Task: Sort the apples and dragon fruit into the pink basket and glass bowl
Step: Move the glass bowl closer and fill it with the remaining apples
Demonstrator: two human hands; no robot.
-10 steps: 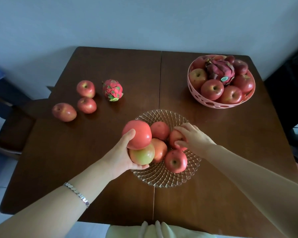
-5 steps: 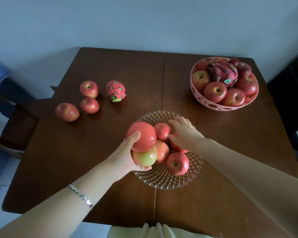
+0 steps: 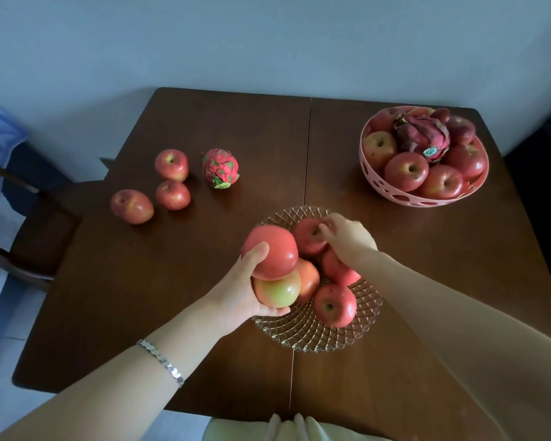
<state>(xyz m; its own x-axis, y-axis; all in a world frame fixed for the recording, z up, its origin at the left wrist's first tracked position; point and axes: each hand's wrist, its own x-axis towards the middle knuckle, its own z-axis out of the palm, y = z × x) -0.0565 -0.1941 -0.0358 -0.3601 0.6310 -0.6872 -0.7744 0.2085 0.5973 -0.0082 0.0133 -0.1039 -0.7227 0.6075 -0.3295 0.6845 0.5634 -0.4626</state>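
Observation:
The glass bowl [image 3: 312,337] sits in the middle of the table and holds several apples. My left hand [image 3: 239,289] grips two of them at the bowl's left edge: a large red apple [image 3: 275,249] stacked on a red-green apple [image 3: 277,291]. My right hand [image 3: 347,238] reaches into the far side of the bowl, fingertips closing on a red apple [image 3: 307,240]. The pink basket [image 3: 404,195] at far right holds several apples and a dark dragon fruit [image 3: 422,138]. A small dragon fruit [image 3: 220,168] and three apples [image 3: 172,195] lie loose at far left.
The brown wooden table [image 3: 204,313] has a centre seam and stands against a pale wall. A dark chair [image 3: 35,237] with blue cloth is off the left edge. Dark furniture stands beyond the right edge.
My right hand has moved from the right side of the bowl to an apple at its far side. My left hand keeps its hold on the two stacked apples.

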